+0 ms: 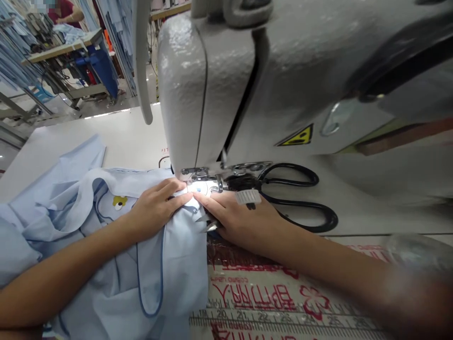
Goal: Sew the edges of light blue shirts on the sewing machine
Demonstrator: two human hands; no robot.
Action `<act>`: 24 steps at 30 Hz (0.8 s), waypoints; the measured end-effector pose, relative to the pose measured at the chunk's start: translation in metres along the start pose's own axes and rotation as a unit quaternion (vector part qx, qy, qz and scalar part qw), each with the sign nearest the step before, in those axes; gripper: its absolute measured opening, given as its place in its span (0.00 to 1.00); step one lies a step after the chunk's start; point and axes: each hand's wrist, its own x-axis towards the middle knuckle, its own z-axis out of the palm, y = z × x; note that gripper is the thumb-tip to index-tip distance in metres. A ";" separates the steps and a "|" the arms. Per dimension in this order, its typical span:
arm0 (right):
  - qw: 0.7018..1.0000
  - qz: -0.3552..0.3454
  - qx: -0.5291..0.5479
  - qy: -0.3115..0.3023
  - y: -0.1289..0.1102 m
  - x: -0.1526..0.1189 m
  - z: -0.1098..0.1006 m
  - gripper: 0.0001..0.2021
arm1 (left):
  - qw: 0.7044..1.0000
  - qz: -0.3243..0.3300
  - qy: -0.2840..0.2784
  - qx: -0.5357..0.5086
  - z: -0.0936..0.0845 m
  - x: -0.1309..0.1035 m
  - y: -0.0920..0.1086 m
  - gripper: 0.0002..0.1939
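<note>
A light blue garment point(184, 264) with dark blue piping lies under the head of a sewing machine point(208, 94). My left hand point(159, 205) rests on the cloth just left of the lit presser foot point(216, 184), its fingers close together and holding the fabric. From the other side my right hand point(240, 217) meets it, index finger stretched to the cloth edge, the other fingers mostly hidden. Pointed metal blades point(209, 224) show below that finger; what they belong to is unclear. Black-handled scissors point(313, 217) lie behind my right hand, partly covered by it.
A printed ruler strip point(269, 318) runs along the table's front edge. The white tabletop point(130, 127) extends behind the garment, which has a yellow-brown patch point(119, 203). At the back left, a person point(69, 14) sits by another machine table point(63, 47), with hanging blue cloth around.
</note>
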 end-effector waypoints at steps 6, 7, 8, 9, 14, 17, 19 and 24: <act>0.999 0.031 0.033 -0.008 -0.002 0.002 -0.003 0.20 | 1.000 -0.005 -0.020 0.001 0.002 -0.001 -0.004 0.10; 0.998 0.033 0.045 -0.014 -0.002 0.003 -0.003 0.19 | 1.000 0.001 -0.019 -0.002 0.001 -0.001 -0.005 0.10; 0.998 0.036 0.055 -0.017 -0.001 0.003 -0.003 0.18 | 1.000 0.007 -0.019 -0.006 0.001 -0.001 -0.005 0.10; 0.997 0.037 0.066 -0.017 -0.001 0.003 -0.002 0.18 | 1.000 0.013 -0.017 -0.009 0.001 -0.001 -0.006 0.10; 0.989 0.047 0.136 0.036 0.003 -0.004 0.001 0.12 | 1.000 0.019 -0.014 -0.015 0.000 0.001 -0.009 0.09; 0.980 0.035 0.194 0.036 0.002 -0.009 0.001 0.08 | 1.000 0.016 -0.019 -0.015 0.000 0.000 -0.010 0.10; 0.973 0.028 0.231 -0.008 0.001 -0.010 0.000 0.05 | 1.000 0.016 -0.016 -0.017 0.000 0.000 -0.010 0.10; 0.963 0.031 0.265 -0.045 0.001 -0.006 -0.001 0.06 | 1.000 0.015 -0.013 -0.018 -0.001 0.001 -0.009 0.10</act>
